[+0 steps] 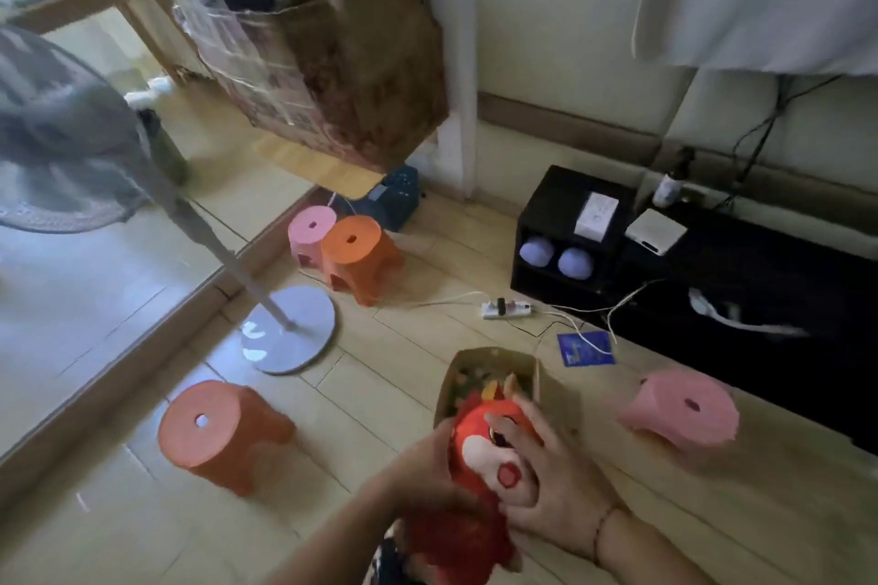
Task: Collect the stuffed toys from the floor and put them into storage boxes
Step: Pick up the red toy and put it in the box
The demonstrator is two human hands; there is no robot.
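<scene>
Floor (404, 375) is pale wood planks, mostly bare of toys in this view. Big stuff first: fan (62, 128) on its round base at left, large cardboard boxes (361, 57) stacked on a low stand at the back, black cabinet (565, 233) at right with two purple balls in its upper shelf. Four stools — orange stool (221, 432) near left, pink stool (679, 409) near right, a pink and orange pair further back by the fan base. Power strip (506, 310) and white cables lie between cabinet and stools.

Small box (546, 387) — brown, open top — sits on the floor just beyond the hands, something multicoloured already inside; can't make out what it is.

Red toy (484, 447), plush with a cream face patch and yellow bits on top, is held above the box's near edge, not yet inside. Left hand (427, 470) wraps the toy's left side and back, fingers curled round it. Right hand (546, 475) lies on its front, fingers spread over the face. More red plush hangs below the hands — same toy or a second one, can't tell.

Progress, as a judgement: mid-task, this toy about to go in. No other loose toys visible on the floor, so likely near the end for this area — the rest of the room is out of frame.
</scene>
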